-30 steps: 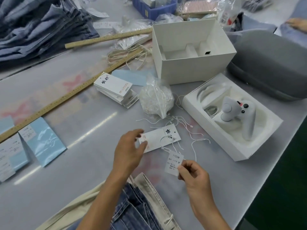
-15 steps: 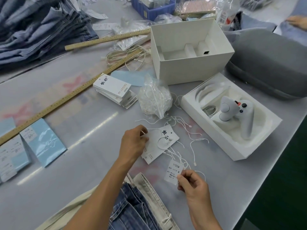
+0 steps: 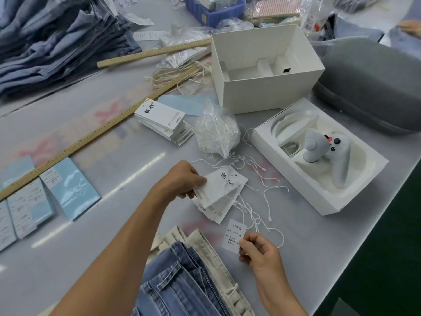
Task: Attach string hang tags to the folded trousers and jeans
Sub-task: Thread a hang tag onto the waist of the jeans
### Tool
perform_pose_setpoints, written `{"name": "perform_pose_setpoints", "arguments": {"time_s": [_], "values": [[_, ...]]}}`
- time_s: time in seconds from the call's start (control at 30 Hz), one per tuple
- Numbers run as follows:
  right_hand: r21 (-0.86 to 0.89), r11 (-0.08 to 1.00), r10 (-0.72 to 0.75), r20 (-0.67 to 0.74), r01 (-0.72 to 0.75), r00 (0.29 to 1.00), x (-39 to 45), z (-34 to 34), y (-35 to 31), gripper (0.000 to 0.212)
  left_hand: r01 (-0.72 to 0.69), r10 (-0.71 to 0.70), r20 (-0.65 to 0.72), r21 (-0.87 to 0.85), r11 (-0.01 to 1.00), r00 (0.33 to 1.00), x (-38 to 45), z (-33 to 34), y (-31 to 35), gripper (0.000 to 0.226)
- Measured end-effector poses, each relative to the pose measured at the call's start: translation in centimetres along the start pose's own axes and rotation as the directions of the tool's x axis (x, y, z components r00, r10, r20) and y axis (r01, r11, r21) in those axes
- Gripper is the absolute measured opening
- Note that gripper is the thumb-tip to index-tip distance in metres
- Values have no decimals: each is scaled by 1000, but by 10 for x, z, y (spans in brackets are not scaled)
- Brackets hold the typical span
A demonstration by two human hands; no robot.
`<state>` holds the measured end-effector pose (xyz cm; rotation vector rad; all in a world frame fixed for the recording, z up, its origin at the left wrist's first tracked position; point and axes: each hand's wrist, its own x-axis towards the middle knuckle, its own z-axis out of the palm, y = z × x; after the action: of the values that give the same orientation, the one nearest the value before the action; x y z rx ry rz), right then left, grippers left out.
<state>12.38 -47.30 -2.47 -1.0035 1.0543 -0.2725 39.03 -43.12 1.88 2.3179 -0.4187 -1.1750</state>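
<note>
My left hand [image 3: 182, 181] pinches the left edge of a small fan of white brand hang tags [image 3: 222, 190], lifting the top one off the table. My right hand [image 3: 257, 252] pinches the lower corner of a small white size tag [image 3: 234, 233] printed "1103#". White tag strings [image 3: 250, 210] lie loose between and beside the two tags. Folded blue jeans [image 3: 182, 290] lie at the bottom edge on top of folded beige trousers [image 3: 218, 261], right below my hands.
A stack of brand tags [image 3: 163, 120], a plastic bag of strings [image 3: 216, 133], light blue tags [image 3: 68, 188] and two wooden rulers [image 3: 91, 135] lie on the grey table. An empty white box [image 3: 266, 71], a tray with a white controller [image 3: 319, 153], a grey case [image 3: 373, 87] and stacked jeans [image 3: 57, 39] are behind.
My left hand has taken hold of several brand tags and raised their edge, fanning them. My right hand stays in place, still pinching the size tag.
</note>
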Motion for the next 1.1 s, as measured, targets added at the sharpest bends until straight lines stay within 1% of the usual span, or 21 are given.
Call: {"name": "perform_pose_setpoints", "arguments": {"time_s": [0.07, 0.13, 0.17, 0.2, 0.27, 0.3, 0.33, 0.4, 0.47, 0.5, 0.6, 0.73, 0.83, 0.87, 0.9, 0.97, 1.07, 1.1], "values": [[25, 999, 34, 19, -34, 999, -4, 2, -3, 19, 32, -30, 42, -56, 998, 999, -8, -10, -15, 21], [85, 993, 84, 25, -86, 996, -7, 4, -7, 15, 31, -28, 35, -96, 995, 999, -17, -16, -32, 20], [129, 985, 117, 27, -119, 993, -8, 6, -9, 14, 4, -5, -12, -101, 995, 1000, -23, -16, -41, 19], [171, 974, 146, 30, -149, 989, -10, 8, -11, 14, -37, 29, -92, -86, 996, 995, -31, -15, -49, 16], [225, 959, 166, 45, -172, 985, -15, 14, -19, 20, -122, 117, -268, -3, 992, 956, -52, -5, -63, 12], [233, 958, 157, 68, -168, 985, -17, 18, -23, 25, -159, 155, -320, 13, 987, 935, -66, 5, -69, 12], [229, 961, 134, 103, -155, 986, -20, 23, -27, 27, -201, 181, -336, -25, 979, 924, -80, 17, -75, 11], [163, 983, 57, 160, -83, 986, -27, 34, -36, 23, -267, 195, -286, -238, 934, 938, -108, 42, -80, 13], [28, 999, -26, 158, 22, 987, -30, 44, -42, 12, -281, 188, -241, -451, 847, 952, -127, 62, -80, 18], [-25, 998, -60, 148, 64, 987, -31, 48, -44, 9, -289, 183, -245, -526, 800, 952, -133, 68, -80, 22], [-95, 987, -120, 130, 133, 984, -31, 53, -46, 11, -275, 148, -240, -690, 669, 960, -142, 77, -80, 28], [-235, 955, -155, 133, 183, 979, -31, 54, -42, 14, -203, 133, -155, -819, 537, 979, -148, 80, -81, 14], [-268, 946, -157, 117, 183, 981, -31, 53, -37, 15, -198, 147, -141, -822, 533, 979, -149, 80, -81, 12], [-287, 938, -166, 116, 193, 979, -31, 52, -36, 14, -209, 156, -147, -819, 535, 977, -150, 79, -80, 14], [-312, 926, -184, 115, 211, 976, -31, 52, -36, 14, -228, 169, -160, -807, 546, 973, -151, 79, -79, 21], [-382, 885, -243, 107, 266, 964, -32, 52, -35, 14, -277, 197, -197, -751, 600, 960, -151, 81, -77, 32], [-490, 792, -390, 52, 364, 919, -36, 56, -31, 19, -323, 193, -261, -698, 639, 946, -149, 86, -75, 25], [-498, 778, -420, 41, 383, 907, -38, 58, -28, 25, -329, 187, -275, -693, 641, 943, -149, 88, -75, 23]]}}
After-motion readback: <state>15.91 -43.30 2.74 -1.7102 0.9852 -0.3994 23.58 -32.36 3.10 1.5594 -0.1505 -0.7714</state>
